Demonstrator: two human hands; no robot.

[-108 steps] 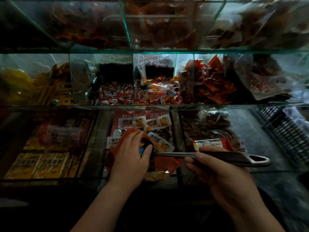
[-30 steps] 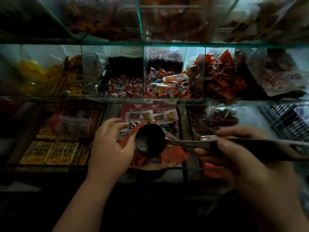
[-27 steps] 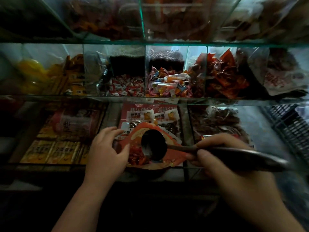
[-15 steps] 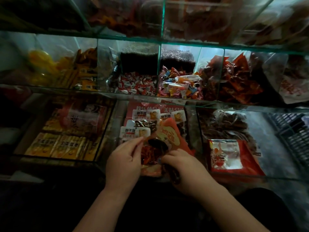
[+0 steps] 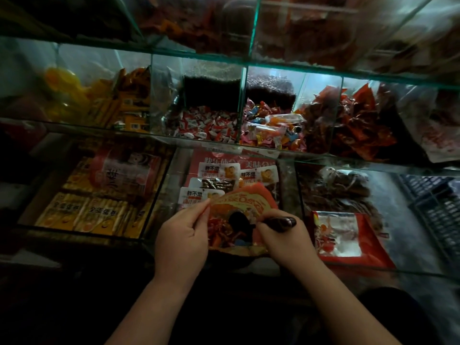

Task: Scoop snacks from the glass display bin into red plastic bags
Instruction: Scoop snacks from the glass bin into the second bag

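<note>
A red printed plastic bag (image 5: 249, 202) stands open in the front middle glass bin (image 5: 288, 185). My left hand (image 5: 183, 235) pinches the bag's left rim and holds the mouth open. My right hand (image 5: 283, 237) grips the dark handle of a metal scoop (image 5: 283, 222). The scoop's bowl (image 5: 237, 220) is down inside the bag's mouth, among red wrapped snacks. White-labelled snack packets (image 5: 216, 170) lie in the bin behind the bag.
A second red bag (image 5: 348, 240) lies flat on the glass to the right. Yellow packets (image 5: 82, 212) fill the left bin, brown snacks (image 5: 341, 188) the right one. A shelf above holds bins of wrapped sweets (image 5: 268, 128). A dark crate (image 5: 435, 205) stands far right.
My right hand swung the scoop from level above the bag to bowl-down inside it, gripping close to the bowl. The view shifted, showing the second red bag at right.
</note>
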